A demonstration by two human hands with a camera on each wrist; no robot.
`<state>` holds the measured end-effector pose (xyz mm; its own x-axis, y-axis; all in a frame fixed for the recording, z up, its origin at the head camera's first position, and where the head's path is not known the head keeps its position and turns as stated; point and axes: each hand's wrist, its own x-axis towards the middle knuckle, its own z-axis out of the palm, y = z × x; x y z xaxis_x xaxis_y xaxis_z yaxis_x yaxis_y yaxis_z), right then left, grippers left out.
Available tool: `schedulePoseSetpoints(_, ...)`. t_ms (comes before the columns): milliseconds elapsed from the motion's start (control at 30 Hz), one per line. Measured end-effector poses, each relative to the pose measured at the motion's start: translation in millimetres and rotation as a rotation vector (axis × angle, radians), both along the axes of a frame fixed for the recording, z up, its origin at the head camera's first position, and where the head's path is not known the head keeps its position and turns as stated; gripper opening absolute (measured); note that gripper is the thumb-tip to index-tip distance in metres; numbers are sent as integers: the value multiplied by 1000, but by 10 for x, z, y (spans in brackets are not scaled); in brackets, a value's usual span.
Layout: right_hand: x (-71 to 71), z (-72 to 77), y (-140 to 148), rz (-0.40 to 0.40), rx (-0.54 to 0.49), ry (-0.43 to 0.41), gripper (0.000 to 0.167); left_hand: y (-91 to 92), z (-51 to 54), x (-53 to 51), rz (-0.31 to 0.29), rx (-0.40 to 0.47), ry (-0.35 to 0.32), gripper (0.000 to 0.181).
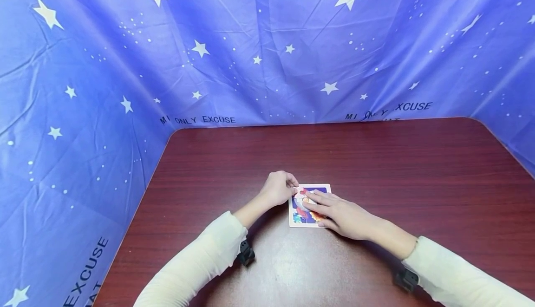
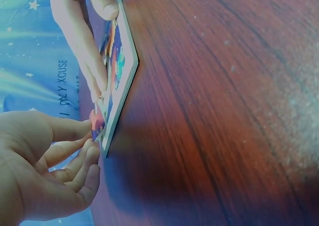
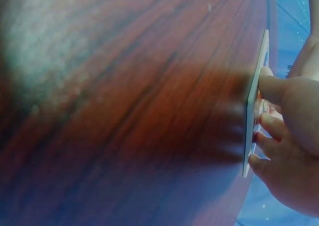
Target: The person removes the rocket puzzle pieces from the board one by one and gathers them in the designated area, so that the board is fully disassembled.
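A small square jigsaw puzzle (image 1: 297,225) with a pale border and a colourful picture lies flat on the table. At its far left corner my left hand (image 1: 279,189) pinches a puzzle piece (image 2: 96,124), pink and dark blue, between thumb and fingers. The left wrist view shows this piece tilted up from the board. My right hand (image 1: 349,216) lies across the puzzle's right side with its fingers extended, touching the picture and covering part of it. In the right wrist view, the thumb and fingertips (image 3: 256,163) of that hand rest along the board.
The dark red wooden table (image 1: 376,158) extends around the puzzle on all sides. A blue curtain (image 1: 259,65) with white stars hangs behind and along both sides. Black wrist cameras (image 1: 246,252) sit under both pale sleeves (image 1: 196,256).
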<state>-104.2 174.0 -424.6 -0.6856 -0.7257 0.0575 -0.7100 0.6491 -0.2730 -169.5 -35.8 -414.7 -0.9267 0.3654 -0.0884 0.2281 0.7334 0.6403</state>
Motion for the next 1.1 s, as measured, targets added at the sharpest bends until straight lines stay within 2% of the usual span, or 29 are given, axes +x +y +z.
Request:
schedulePoseSetpoints(400,-7,-17,9,-3,1,-9,51,18,-9,45,79,82,-44,5)
schedulePoseSetpoints(667,-15,-23,4,-9,7,-14,50,-12,-25,69,106,191,-14,7)
schedulePoseSetpoints(933,0,-10,17,-32,25,-34,51,-34,-31,98,144,277,-117,5)
schedulePoseSetpoints(1100,-1,-5,7,-27,27,-30,51,-62,-34,121,152,302,-124,7)
